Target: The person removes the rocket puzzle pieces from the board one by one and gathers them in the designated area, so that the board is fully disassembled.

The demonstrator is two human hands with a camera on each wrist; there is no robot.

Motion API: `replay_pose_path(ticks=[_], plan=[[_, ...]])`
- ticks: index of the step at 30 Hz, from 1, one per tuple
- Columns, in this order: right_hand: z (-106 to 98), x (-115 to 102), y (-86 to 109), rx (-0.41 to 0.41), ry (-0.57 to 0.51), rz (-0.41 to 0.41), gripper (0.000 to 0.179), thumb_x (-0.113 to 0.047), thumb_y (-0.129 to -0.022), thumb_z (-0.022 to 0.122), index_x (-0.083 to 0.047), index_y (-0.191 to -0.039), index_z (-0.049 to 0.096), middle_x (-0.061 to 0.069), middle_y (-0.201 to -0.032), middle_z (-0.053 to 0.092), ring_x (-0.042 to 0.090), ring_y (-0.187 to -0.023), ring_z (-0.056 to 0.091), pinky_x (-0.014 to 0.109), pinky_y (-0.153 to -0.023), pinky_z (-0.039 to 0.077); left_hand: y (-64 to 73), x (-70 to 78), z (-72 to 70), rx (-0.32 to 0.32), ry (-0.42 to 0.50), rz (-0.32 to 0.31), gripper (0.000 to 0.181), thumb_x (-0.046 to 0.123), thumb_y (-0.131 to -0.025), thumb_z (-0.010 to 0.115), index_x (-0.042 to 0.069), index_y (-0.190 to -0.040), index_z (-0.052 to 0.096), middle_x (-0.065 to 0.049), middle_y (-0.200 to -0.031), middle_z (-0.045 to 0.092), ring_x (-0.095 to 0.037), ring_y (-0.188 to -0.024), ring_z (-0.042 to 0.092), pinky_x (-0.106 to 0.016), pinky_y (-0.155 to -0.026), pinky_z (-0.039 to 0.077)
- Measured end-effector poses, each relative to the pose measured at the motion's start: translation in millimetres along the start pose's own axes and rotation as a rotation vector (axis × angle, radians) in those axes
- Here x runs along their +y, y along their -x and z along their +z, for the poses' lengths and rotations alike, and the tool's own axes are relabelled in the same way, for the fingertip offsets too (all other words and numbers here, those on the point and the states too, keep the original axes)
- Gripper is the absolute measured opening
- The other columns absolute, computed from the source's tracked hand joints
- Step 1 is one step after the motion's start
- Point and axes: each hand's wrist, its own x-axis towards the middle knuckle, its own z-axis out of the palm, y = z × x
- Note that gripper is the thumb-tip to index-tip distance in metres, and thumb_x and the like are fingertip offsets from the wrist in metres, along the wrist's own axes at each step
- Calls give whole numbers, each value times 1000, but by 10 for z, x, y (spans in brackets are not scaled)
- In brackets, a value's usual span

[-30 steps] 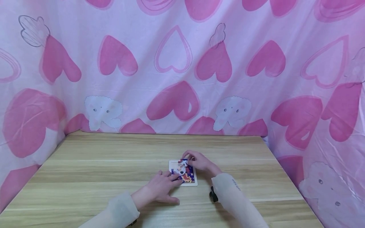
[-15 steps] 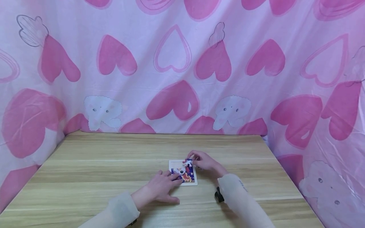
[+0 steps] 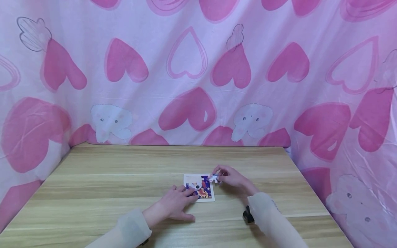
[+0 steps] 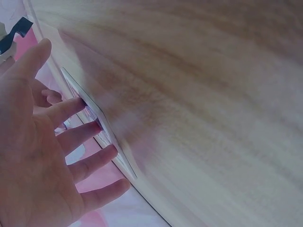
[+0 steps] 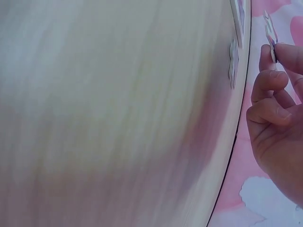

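Observation:
On the table lies a small jigsaw puzzle (image 3: 204, 193) in a white-edged tray (image 3: 212, 199), with a purple, orange and white picture. Its upper left shows a pale bare patch. My left hand (image 3: 177, 204) rests with spread fingers on the tray's lower left; in the left wrist view the fingertips (image 4: 111, 150) lie over its edge. My right hand (image 3: 231, 177) pinches a puzzle piece (image 5: 270, 35) between thumb and forefinger, beside the tray's upper right corner. The piece is tilted, seen nearly edge-on in the right wrist view. A second puzzle piece (image 5: 234, 64) lies on the table by the tray.
The wooden table (image 3: 124, 172) runs back to a pink curtain (image 3: 192, 69) printed with hearts, which also hangs on both sides. A black wrist device (image 3: 248, 215) shows at the right sleeve.
My right hand has moved to the right, carrying the puzzle piece from over the tray to its right edge and tilting it. The left hand has stayed in place.

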Motion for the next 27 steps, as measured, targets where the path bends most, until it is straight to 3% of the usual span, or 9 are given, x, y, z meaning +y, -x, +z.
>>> replay_pose_path(ticks=[6,27], plan=[[-107,91,98,4,-28,-4,26,2,-79,52,-11,-101,57,9,-86,53,23,-77,48,34,-66,43,2,3,-5,-4,5,-4,74,70,-71,47,26,-129,45,-4,-133,41,-30,-115,39,-53,-86,35],[-422,390,269,-7,-97,137,20,-1,-85,47,-6,-102,56,9,-80,49,23,-68,43,30,-59,39,2,2,-9,-7,18,-6,73,69,-70,48,26,-129,46,-3,-132,42,-29,-115,40,-52,-86,35]])
